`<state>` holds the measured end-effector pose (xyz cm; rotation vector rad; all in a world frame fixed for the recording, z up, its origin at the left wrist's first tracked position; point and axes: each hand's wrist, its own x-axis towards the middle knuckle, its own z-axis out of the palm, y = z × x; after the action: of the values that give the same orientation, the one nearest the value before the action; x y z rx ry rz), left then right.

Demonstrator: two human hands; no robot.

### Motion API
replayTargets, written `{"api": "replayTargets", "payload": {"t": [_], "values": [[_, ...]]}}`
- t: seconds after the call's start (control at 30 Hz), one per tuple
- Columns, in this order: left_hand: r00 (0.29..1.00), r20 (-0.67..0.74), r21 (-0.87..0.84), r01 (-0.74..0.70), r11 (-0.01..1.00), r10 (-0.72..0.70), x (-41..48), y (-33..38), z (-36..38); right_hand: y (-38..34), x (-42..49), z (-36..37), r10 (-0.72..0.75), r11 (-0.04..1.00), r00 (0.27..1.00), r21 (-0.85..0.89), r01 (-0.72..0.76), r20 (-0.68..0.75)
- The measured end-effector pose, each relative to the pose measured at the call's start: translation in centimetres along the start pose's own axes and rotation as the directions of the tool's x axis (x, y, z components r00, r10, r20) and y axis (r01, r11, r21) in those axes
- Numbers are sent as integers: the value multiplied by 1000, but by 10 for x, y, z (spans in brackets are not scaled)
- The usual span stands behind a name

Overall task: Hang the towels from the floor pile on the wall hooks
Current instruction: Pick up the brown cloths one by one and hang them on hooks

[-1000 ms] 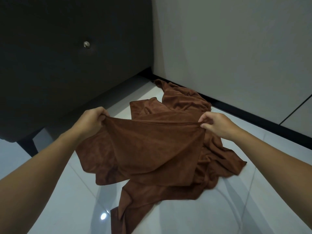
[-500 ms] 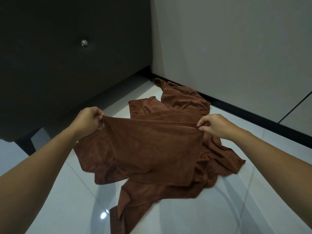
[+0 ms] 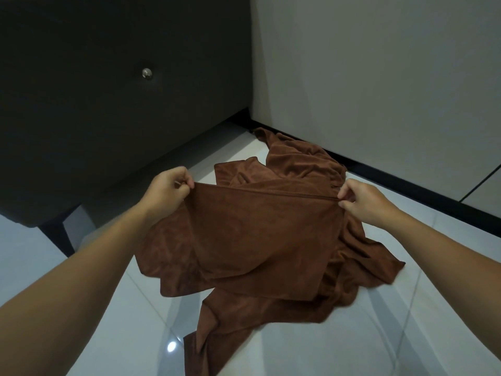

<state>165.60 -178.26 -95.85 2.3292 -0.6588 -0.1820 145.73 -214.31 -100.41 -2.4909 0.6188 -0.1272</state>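
**Pale tiles, one brown towel stretched above the heap**

Glossy white floor tiles meet a grey wall at two o'clock, edged by a black skirting. A dark panel with a small round metal knob fills eleven o'clock.

The towel I hold is plain rust-brown and soft-napped, with a stitched hem along its top edge. That edge runs nearly straight from hand to hand, and the cloth hangs below it toward six o'clock in a broad sheet.

My left hand, at nine o'clock, pinches the left corner between thumb and curled fingers. My right hand, at three o'clock, pinches the right corner likewise.

Underneath and beyond, toward twelve o'clock, the pile of same-coloured towels lies crumpled on the tiles. Its far end reaches the skirting, and a strip trails toward six o'clock.
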Motion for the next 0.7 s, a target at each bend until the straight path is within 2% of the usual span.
{"api": "replayTargets", "payload": {"t": [0.07,0.23,0.3,0.37,0.43,0.5,0.6,0.7], "values": [[1000,-2,91,-8,996,8,0,2,4,1,0,0,-3,1000,1000,-5,3,-11],[999,23,80,-29,996,27,-3,1,9,6,-3,1,9,1000,1000,-27,-9,5],[999,-18,77,-25,997,27,-2,0,10,7,-3,1,1,1000,1000,-23,-1,0],[993,-120,-5,-10,1000,9,1,5,8,6,-1,1,-16,1000,1000,4,16,-22],[971,-232,-203,15,979,-63,4,13,3,4,1,2,-31,998,998,45,34,-55],[943,-283,-414,46,909,-177,6,19,-1,2,2,2,-47,997,997,52,51,-63],[935,-259,-550,64,833,-243,3,26,1,1,4,8,-47,993,999,-104,48,16],[963,-187,-560,57,827,-193,0,40,9,2,3,15,57,972,988,-235,-22,146]]}}
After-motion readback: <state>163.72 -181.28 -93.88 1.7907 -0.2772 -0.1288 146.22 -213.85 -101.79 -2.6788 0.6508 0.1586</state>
